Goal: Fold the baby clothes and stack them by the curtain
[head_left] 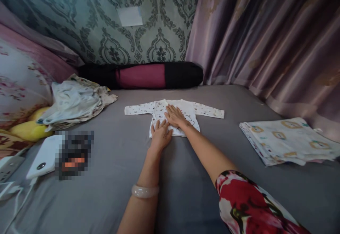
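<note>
In the middle of the bed, a bit twd the far edge, both hands are palm-down on a little white shirt, fingers spread, pinching nothing: L hand near the hem, R hand higher on the chest. Prob a smoothing step, so IMO go light, stroke from the middle out, & hold w/ one palm so the fabric doesn't bunch. Sleeves lie straight out, nice. Text-wise: cartoon print on the front, can't make out lettering. Folded cloth stack twd the right edge = pics, no legible label. White gadget nr the left edge: no readable brand; pixelated item next to it, idk. Pale card on the wall looks blank tbh.
</note>
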`<state>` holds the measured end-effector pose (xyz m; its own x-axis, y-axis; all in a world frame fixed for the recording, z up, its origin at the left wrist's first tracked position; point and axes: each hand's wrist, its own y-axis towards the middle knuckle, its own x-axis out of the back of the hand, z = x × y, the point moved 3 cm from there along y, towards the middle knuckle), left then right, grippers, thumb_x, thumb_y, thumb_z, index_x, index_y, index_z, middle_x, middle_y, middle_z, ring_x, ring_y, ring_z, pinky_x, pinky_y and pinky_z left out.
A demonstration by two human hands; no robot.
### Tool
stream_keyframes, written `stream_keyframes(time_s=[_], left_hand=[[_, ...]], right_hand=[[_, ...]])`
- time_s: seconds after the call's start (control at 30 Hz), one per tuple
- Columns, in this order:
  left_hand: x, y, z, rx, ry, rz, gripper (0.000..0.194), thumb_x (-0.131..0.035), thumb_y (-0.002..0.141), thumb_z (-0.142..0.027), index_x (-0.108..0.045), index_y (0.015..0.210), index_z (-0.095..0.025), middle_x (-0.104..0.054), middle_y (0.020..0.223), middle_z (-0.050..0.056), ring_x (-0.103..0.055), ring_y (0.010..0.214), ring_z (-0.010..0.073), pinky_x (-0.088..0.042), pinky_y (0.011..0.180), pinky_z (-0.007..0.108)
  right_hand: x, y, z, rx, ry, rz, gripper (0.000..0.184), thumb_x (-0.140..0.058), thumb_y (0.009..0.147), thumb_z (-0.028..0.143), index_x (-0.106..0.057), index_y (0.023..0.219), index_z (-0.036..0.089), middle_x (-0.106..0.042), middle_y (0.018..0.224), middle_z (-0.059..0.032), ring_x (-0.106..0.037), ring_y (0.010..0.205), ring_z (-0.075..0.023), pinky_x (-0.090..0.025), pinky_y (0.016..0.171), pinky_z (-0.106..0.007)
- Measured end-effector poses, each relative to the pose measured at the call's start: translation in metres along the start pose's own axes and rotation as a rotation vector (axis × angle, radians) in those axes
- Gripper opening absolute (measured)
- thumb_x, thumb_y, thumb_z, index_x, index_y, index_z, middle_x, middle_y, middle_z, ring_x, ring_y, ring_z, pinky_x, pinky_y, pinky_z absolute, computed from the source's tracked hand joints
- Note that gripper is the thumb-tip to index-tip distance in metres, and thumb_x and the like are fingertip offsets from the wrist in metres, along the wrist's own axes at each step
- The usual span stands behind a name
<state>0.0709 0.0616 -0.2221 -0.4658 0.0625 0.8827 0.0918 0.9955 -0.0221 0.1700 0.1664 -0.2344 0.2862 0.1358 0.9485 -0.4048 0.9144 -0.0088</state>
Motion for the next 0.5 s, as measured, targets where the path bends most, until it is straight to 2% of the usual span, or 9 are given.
stream_keyframes(time_s=[0.13,0.27,0.37,0.5], left_hand=[[0.000,0.001,0.001,0.014,0.000,-0.005,0.044,-0.048,0.090,-0.035,-0.054,0.133,-0.027,-0.041,0.152,0.006,-0.023,0.145,0.0323,-0.014,0.116,0.058],[-0.001,0.002,0.002,0.009,-0.004,-0.020,0.043,-0.048,0.090,-0.035,-0.056,0.131,-0.026,-0.043,0.151,0.006,-0.024,0.145,0.0322,-0.015,0.116,0.058],[-0.002,0.002,0.002,0.024,-0.004,-0.039,0.040,-0.050,0.090,-0.034,-0.058,0.128,-0.028,-0.045,0.149,0.005,-0.026,0.144,0.0307,-0.015,0.116,0.056],[-0.001,0.001,0.000,0.033,-0.005,-0.077,0.036,-0.052,0.089,-0.033,-0.061,0.123,-0.029,-0.048,0.147,0.005,-0.028,0.143,0.0297,-0.017,0.116,0.055]], right_hand=[[0.002,-0.001,0.002,-0.001,0.032,-0.023,0.059,-0.022,0.100,0.041,-0.027,0.152,0.012,-0.019,0.160,-0.0103,-0.012,0.148,-0.0219,-0.004,0.119,-0.043],[0.011,-0.005,-0.002,-0.048,0.202,-0.031,0.061,-0.017,0.101,0.041,-0.026,0.152,0.010,-0.020,0.160,-0.0103,-0.013,0.148,-0.0198,-0.009,0.120,-0.038],[0.022,-0.016,-0.017,-0.103,0.305,-0.091,0.064,-0.013,0.100,0.044,-0.026,0.152,0.009,-0.020,0.160,-0.0101,-0.014,0.148,-0.0189,-0.012,0.120,-0.035],[0.039,-0.041,-0.052,-0.194,0.296,-0.201,0.062,-0.015,0.100,0.044,-0.030,0.151,0.013,-0.025,0.159,-0.0092,-0.016,0.148,-0.0191,-0.012,0.120,-0.038]])
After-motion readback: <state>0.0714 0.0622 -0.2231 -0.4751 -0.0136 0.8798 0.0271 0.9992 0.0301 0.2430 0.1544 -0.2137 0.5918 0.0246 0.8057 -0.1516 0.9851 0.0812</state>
